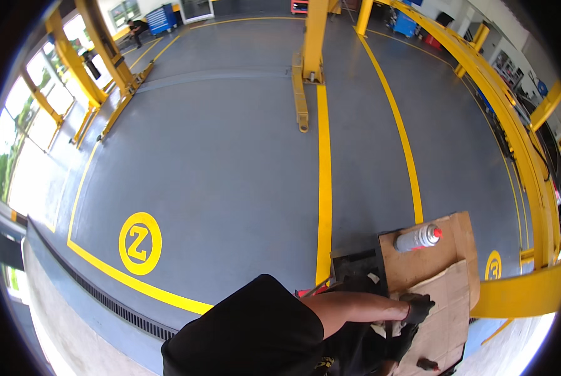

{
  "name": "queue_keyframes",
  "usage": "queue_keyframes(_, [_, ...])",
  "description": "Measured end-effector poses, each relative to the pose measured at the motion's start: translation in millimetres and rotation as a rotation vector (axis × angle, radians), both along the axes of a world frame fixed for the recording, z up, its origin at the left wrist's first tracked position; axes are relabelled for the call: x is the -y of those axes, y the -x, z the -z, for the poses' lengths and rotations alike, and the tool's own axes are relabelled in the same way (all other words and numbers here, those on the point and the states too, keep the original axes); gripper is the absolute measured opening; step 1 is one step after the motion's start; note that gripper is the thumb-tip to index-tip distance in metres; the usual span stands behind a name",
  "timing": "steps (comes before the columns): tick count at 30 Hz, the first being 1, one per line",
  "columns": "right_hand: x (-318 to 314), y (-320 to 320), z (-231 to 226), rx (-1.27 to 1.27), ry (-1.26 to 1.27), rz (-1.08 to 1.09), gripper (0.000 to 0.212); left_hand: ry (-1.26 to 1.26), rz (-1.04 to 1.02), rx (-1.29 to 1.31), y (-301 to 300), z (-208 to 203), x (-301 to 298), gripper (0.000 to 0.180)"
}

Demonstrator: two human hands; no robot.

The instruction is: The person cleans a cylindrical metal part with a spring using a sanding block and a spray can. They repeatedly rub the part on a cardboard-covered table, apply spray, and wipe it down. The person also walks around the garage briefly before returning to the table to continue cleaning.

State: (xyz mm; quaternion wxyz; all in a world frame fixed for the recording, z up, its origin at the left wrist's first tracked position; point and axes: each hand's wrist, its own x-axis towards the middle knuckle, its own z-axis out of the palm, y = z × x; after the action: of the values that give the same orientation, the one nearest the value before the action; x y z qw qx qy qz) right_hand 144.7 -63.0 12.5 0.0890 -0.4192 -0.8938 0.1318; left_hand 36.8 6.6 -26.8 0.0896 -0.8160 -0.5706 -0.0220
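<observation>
Your gloved left hand (416, 308) presses down on the cardboard sheet (440, 313) spread over the black cart (356, 263) at your lower right, fingers curled at its edge, though you can't tell from here whether they actually pinch it. Keep that palm flat and the sheet steady, because the silver spray can (418, 238) with the red cap lies on its side just beyond and looks ready to roll. Your right hand isn't visible, and the grey floor (230, 156) with yellow lines lies all around.
</observation>
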Motion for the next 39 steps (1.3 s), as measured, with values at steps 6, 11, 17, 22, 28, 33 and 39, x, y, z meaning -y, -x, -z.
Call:
queue_keyframes(6, [41.2, -9.3, -24.4, -0.071, -0.048, 0.065, 0.058, -0.158, 0.066, 0.058, 29.5, 4.7, 41.1, 0.019])
queue_keyframes(11, [39.0, -18.3, -15.3, 0.020, -0.086, 0.183, 0.055, 0.160, 0.234, 0.072, 42.4, -75.1, 55.1, 0.012])
queue_keyframes(17, [69.8, -2.5, -8.4, 0.157, -0.255, 0.156, 0.047, 0.052, 0.261, 0.049, 67.6, -68.4, 71.0, 0.012])
queue_keyframes(22, [37.4, -21.5, 0.7, 0.165, -0.191, 0.142, 0.053, 0.100, 0.277, 0.133, 61.6, -81.5, 73.3, 0.032])
queue_keyframes(28, [69.5, -1.1, -0.7, 0.153, -0.401, 0.162, 0.050, 0.026, 0.293, 0.120, 68.1, -71.4, 71.1, 0.035])
queue_keyframes(33, [37.7, -6.4, 0.6, 0.114, -0.250, 0.224, 0.043, 0.095, 0.294, 0.107, 64.6, -82.9, 67.4, 0.035])
queue_keyframes(39, [65.4, 5.5, 1.4, 0.098, -0.400, 0.240, 0.044, 0.086, 0.283, 0.141, 66.0, -80.4, 70.1, 0.035])
